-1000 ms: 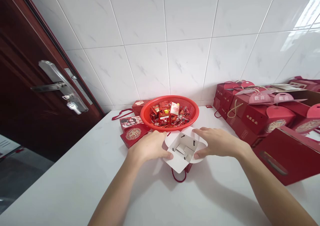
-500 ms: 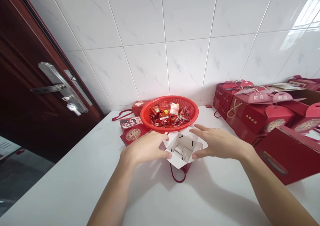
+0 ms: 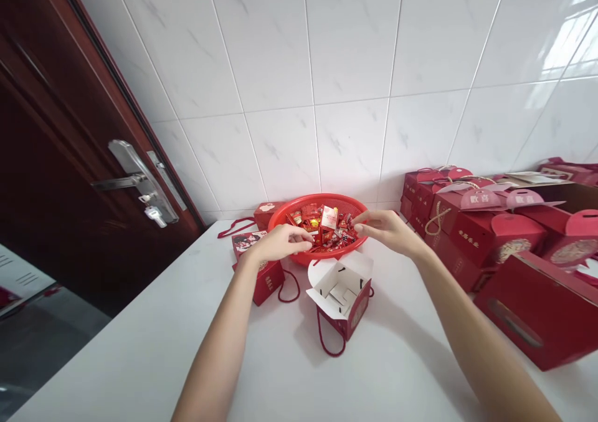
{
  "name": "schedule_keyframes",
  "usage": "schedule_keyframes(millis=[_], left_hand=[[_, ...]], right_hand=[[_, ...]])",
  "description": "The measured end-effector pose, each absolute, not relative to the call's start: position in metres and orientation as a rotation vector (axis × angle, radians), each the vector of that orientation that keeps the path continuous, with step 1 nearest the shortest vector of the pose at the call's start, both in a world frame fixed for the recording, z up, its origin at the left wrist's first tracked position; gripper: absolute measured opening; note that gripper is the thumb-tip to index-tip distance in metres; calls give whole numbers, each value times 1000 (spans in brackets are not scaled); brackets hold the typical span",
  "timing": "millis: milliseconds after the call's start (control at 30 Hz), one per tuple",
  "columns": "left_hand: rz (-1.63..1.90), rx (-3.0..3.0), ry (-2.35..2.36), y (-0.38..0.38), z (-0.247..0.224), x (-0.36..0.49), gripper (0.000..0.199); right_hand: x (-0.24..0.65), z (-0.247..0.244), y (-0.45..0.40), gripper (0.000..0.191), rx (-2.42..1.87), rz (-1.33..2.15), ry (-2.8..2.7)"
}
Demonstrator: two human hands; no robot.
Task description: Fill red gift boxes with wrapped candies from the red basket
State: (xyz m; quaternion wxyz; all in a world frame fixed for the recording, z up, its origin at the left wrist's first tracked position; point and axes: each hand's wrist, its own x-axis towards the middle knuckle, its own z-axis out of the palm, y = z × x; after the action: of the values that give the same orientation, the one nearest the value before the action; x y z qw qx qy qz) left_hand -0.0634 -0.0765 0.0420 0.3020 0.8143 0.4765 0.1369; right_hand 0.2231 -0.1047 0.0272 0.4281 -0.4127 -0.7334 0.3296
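A small red gift box (image 3: 357,313) with a white inside stands on the table, its flaps folded outward and a dark red cord handle hanging from its front. Behind it sits a red plastic basket (image 3: 304,258) heaped with wrapped candies (image 3: 334,240). My left hand (image 3: 283,242) hovers at the basket's left front edge, its fingers loosely bent and apart, holding nothing visible. Over the right rim is my right hand (image 3: 387,230), thumb and fingers parted, with nothing seen in it. Both hands are apart from the gift box.
Left of the basket lie closed red boxes (image 3: 268,283), one with a cord. Many red gift boxes (image 3: 490,229) are stacked at the right, with a large red box (image 3: 537,310) tilted in front. A tiled wall (image 3: 350,141) and a dark door (image 3: 56,129) border the white table (image 3: 196,297).
Both hands have let go of the gift box's flaps and moved forward to the candy basket. The box stays standing with its flaps spread. The view has shifted slightly.
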Motion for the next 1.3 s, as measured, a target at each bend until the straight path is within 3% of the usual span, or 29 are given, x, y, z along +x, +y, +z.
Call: schedule_keyframes(millis=[133,333,400,800,1033,1300], left_hand=[[17,2263,1408,-32,27,-42,45],[-281,2212,1587,4,-2,-17,100],[-314,2210,1618,6,-10,-10,108],[48,2310,1427,-6,-9,-2,73],[605,2233,1214,-10,-6,-2,72],[825,2100,1166,-9,-9,-5,70]], right_hand=[[197,6,-61,36,-939,929,-1489],[182,-16,-24,28,-935,916,-1330],[183,-19,-21,25,-936,933,-1322],[185,-21,-23,18,-964,909,-1412],[184,-19,-27,27,-1000,866,-1491],[181,-25,-22,30,-1016,845,-1486]])
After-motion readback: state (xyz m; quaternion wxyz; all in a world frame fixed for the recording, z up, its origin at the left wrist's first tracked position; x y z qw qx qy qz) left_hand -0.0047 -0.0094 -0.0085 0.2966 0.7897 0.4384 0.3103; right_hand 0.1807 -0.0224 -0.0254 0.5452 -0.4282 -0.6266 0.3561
